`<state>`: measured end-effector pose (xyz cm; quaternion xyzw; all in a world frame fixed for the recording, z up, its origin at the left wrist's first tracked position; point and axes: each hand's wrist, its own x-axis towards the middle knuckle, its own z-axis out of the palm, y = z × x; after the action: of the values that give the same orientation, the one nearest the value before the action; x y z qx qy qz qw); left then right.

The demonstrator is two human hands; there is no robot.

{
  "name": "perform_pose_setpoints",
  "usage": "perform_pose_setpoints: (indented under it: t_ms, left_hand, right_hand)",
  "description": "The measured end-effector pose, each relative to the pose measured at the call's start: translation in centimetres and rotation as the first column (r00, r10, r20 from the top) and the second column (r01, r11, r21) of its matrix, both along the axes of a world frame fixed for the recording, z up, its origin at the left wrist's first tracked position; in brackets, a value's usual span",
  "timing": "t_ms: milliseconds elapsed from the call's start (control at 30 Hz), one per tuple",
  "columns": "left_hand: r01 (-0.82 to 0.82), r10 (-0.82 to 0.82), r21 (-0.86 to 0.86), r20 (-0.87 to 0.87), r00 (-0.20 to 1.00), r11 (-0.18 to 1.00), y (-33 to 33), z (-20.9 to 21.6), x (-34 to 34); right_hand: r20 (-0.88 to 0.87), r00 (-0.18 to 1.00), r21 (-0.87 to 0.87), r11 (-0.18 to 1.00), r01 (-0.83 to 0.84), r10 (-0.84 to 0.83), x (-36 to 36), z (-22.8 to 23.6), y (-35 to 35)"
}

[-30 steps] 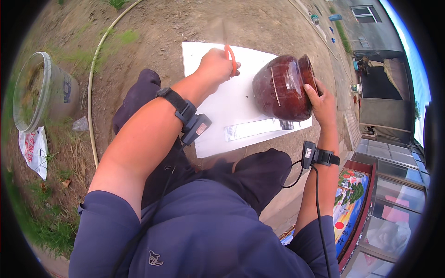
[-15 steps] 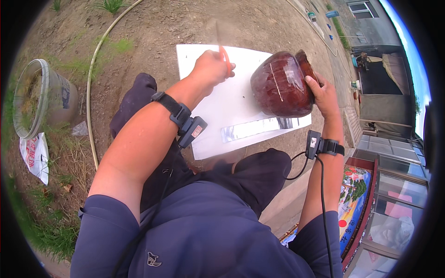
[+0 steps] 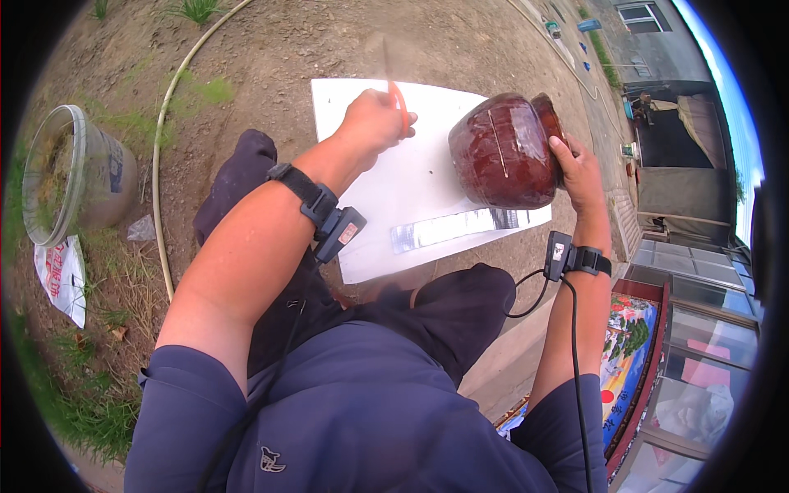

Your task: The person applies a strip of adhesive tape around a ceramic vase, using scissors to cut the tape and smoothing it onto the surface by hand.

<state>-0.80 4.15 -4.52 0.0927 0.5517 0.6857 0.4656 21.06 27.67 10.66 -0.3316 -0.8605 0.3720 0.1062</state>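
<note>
My left hand (image 3: 374, 123) is closed round the orange handle of a pair of scissors (image 3: 395, 94), whose blades point away from me over the bare soil. At the right, my right hand (image 3: 579, 168) grips the neck of a dark reddish-brown glazed jar (image 3: 505, 156), thumb on the near side of the rim. The jar lies on its side, its mouth facing right, and a thin pale line runs across its belly. Beneath it is a white board (image 3: 362, 238). A shiny silver strip (image 3: 448, 230) lies on the board between the jar and my knees.
To the left, a clear plastic bucket (image 3: 103, 168) sits beside a pale hose (image 3: 159, 156) and a white bag (image 3: 66, 279). My bent knees border the board's near side. A building with a colourful painted panel (image 3: 629, 361) stands at the right.
The jar has rolled a little under my right hand, and the pale line on its belly has shifted right. My left hand with the scissors has stayed put.
</note>
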Motion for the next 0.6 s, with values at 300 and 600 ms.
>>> perform_pose_setpoints:
  t_ms: [300, 600]
  left_hand:
    - [-0.003, 0.003, -0.017, -0.004, 1.000, 1.000, -0.01, -0.02, 0.00]
    - [-0.002, 0.002, -0.020, -0.005, 1.000, 1.000, 0.06, -0.06, -0.01]
  right_hand:
    - [0.010, 0.999, 0.029, 0.998, 0.053, -0.054, -0.28, 0.24, -0.85]
    - [-0.002, 0.999, -0.012, 0.999, 0.039, -0.039, -0.22, 0.00, -0.02]
